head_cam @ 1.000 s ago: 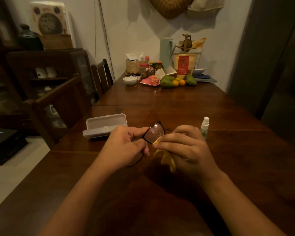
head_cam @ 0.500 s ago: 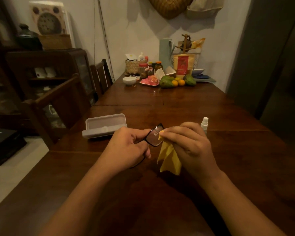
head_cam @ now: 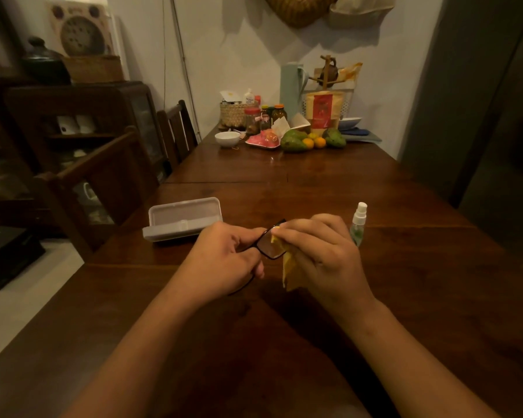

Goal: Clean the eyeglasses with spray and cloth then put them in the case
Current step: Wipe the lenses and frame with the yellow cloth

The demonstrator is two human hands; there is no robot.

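Glasses: black-framed eyeglasses [head_cam: 271, 247], centre of frame, above the dark wooden table [head_cam: 405, 282]; light, fragile, better held by the rim.
Left hand [head_cam: 224, 260]: grips the frame.
Right hand [head_cam: 320, 254]: pinches soft yellow cloth [head_cam: 290, 271] on the lens.

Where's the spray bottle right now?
In the head view, the spray bottle stands upright on the table, just right of and beyond the right hand; the case lies away to the left.

On the table [head_cam: 420, 297], the case [head_cam: 183, 219] lies left of the left hand [head_cam: 224, 260]; the spray bottle [head_cam: 358, 223] stands just behind the right hand [head_cam: 320, 254]. The eyeglasses [head_cam: 269, 247] sit between the hands, with the cloth [head_cam: 290, 271] against their right side. Fruit [head_cam: 293, 140] and jars [head_cam: 278, 114] crowd the far end.
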